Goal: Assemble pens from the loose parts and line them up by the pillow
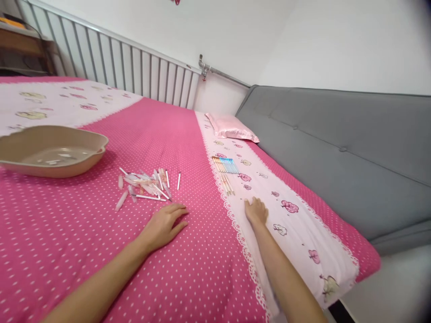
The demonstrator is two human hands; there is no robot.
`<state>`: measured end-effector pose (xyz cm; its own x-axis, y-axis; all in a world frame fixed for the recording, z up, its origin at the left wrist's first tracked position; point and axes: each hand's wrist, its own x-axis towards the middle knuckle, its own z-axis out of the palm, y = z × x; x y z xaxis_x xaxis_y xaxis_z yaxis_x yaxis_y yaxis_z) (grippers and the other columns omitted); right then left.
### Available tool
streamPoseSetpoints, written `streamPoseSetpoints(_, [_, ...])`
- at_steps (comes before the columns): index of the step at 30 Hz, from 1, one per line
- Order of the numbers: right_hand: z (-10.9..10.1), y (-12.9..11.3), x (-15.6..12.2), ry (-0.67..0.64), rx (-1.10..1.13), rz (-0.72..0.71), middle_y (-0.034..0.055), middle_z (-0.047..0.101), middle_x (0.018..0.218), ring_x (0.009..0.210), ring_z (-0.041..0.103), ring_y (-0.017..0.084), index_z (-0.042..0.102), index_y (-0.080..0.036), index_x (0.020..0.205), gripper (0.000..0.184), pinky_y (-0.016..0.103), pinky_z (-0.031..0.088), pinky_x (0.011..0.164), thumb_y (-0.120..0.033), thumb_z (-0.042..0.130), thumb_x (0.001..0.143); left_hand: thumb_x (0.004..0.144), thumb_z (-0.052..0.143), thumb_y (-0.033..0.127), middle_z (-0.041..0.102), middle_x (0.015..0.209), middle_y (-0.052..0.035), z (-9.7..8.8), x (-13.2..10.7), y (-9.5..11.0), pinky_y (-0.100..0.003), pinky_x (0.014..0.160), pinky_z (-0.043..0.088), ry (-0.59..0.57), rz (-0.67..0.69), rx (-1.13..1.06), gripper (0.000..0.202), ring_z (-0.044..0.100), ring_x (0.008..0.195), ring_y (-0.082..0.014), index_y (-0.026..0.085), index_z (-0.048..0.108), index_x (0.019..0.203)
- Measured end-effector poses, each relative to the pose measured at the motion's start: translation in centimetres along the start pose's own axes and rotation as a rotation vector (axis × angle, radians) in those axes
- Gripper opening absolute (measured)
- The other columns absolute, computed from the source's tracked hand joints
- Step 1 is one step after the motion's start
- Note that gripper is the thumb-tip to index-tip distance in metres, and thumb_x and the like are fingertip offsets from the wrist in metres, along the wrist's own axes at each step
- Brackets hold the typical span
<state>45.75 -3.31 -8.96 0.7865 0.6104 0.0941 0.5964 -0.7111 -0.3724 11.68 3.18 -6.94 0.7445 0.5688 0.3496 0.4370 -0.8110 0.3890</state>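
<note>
1. Pile of white sticks (146, 183) lies loose on the bed (202, 264), just beyond the left hand (164, 226).
2. Its fingers extend loosely, thumb apart, gripping nothing visible.
3. Right hand (257, 211), fingers curled, is near the lace border (248, 255); any hold cannot be told.
4. Coloured sticks (225, 164) lie in a row beyond it, toward the bed's far edge.

No legible text, numbers or signs (labels and brands included).

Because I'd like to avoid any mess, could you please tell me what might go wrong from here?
The left hand lies close beside the loose pile and might scatter it. The right hand, near the lined-up sticks, could knock them askew.
</note>
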Motion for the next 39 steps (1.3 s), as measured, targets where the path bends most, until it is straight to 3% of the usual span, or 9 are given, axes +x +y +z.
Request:
streamPoseSetpoints(8, [-6.3, 12.3, -3.6, -0.034, -0.174, 0.232, 0.0148, 0.027, 0.150, 0.134, 0.025, 0.038, 0.033, -0.019, 0.143, 0.068, 0.052, 0.017, 0.105, -0.056, 0.023, 0.087, 0.091, 0.033, 0.051, 0.042, 0.144, -0.0090, -1.3, -7.0, 2.4, -0.047, 0.112, 0.026, -0.129, -0.090, 0.128, 0.054, 0.036, 0.134, -0.0255, 0.022, 0.045, 0.136])
streamPoseSetpoints(13, [-7.5, 16.0, -7.1, -0.016, -0.157, 0.327, 0.0131, 0.019, 0.153, 0.137, 0.018, 0.037, 0.026, -0.022, 0.146, 0.072, 0.058, 0.015, 0.104, -0.059, 0.012, 0.086, 0.092, 0.031, 0.050, 0.036, 0.147, -0.0089, -2.5, -11.7, 4.2, -0.045, 0.113, 0.024, -0.137, -0.107, 0.203, 0.055, 0.031, 0.137, -0.0244, 0.023, 0.039, 0.139])
streamPoseSetpoints(18, [-7.9, 14.2, -9.0, 0.007, -0.058, 0.484, 0.0236, 0.017, 0.150, 0.135, 0.014, 0.045, 0.027, -0.013, 0.145, 0.080, 0.068, 0.018, 0.097, -0.062, 0.011, 0.084, 0.091, 0.031, 0.053, 0.028, 0.151, -0.0089, -4.3, -15.9, 4.7, -0.045, 0.113, 0.022, -0.174, -0.101, 0.237, 0.059, 0.025, 0.139, -0.0258, 0.025, 0.032, 0.143])
streamPoseSetpoints(21, [-8.0, 10.7, -11.0, 0.032, -0.089, 0.278, 0.0195, 0.009, 0.153, 0.138, 0.007, 0.041, 0.019, -0.016, 0.147, 0.081, 0.064, 0.015, 0.101, -0.065, 0.019, 0.083, 0.090, 0.030, 0.055, 0.026, 0.152, -0.0096, -5.7, -18.0, 4.2, -0.044, 0.114, 0.020, -0.220, -0.100, 0.254, 0.062, 0.022, 0.140, -0.0254, 0.024, 0.030, 0.143])
streamPoseSetpoints(25, [-6.8, 6.1, -15.0, -0.179, -0.104, 0.094, 0.0153, 0.006, 0.155, 0.139, 0.006, 0.040, 0.012, -0.023, 0.148, 0.087, 0.063, 0.011, 0.104, -0.073, 0.025, 0.078, 0.091, 0.026, 0.056, 0.024, 0.152, -0.0089, -7.8, -20.2, 3.1, -0.044, 0.115, 0.014, -0.191, -0.206, 0.325, 0.063, 0.018, 0.141, -0.0240, 0.022, 0.028, 0.144])
streamPoseSetpoints(27, [-5.7, 4.7, -16.8, -0.261, -0.096, 0.060, 0.0138, 0.013, 0.154, 0.138, 0.011, 0.039, 0.020, -0.026, 0.146, 0.084, 0.062, 0.014, 0.104, -0.074, 0.029, 0.078, 0.090, 0.026, 0.056, 0.022, 0.153, -0.0071, -9.0, -21.2, 2.4, -0.043, 0.116, 0.010, -0.146, -0.342, 0.370, 0.064, 0.015, 0.142, -0.0233, 0.023, 0.027, 0.144])
streamPoseSetpoints(29, [-4.6, 4.3, -18.1, -0.287, -0.096, 0.046, 0.0128, 0.007, 0.155, 0.139, 0.007, 0.039, 0.019, -0.027, 0.147, 0.084, 0.062, 0.008, 0.104, -0.074, 0.029, 0.078, 0.090, 0.024, 0.056, 0.020, 0.154, -0.0056, -10.3, -22.2, 1.7, -0.044, 0.116, 0.006, -0.101, -0.527, 0.408, 0.065, 0.011, 0.143, -0.0232, 0.023, 0.026, 0.145])
streamPoseSetpoints(32, [-3.9, 4.4, -18.8, -0.294, -0.093, 0.044, 0.0118, -0.002, 0.156, 0.140, -0.001, 0.038, 0.012, -0.027, 0.148, 0.085, 0.062, 0.001, 0.105, -0.075, 0.024, 0.078, 0.090, 0.016, 0.053, 0.016, 0.154, -0.0143, -11.7, -23.5, 0.3, -0.050, 0.114, 0.007, -0.039, -0.731, 0.453, 0.069, 0.008, 0.142, -0.0301, 0.012, 0.022, 0.146])
streamPoseSetpoints(39, [-4.1, 4.5, -18.8, -0.317, -0.079, 0.047, 0.0116, -0.004, 0.156, 0.140, -0.005, 0.039, 0.010, -0.027, 0.148, 0.087, 0.062, -0.001, 0.105, -0.076, 0.025, 0.078, 0.086, 0.018, 0.061, 0.015, 0.154, -0.0152, -12.0, -24.8, -1.7, -0.055, 0.111, 0.010, -0.098, -0.845, 0.428, 0.075, 0.008, 0.141, -0.0354, 0.018, 0.021, 0.147])
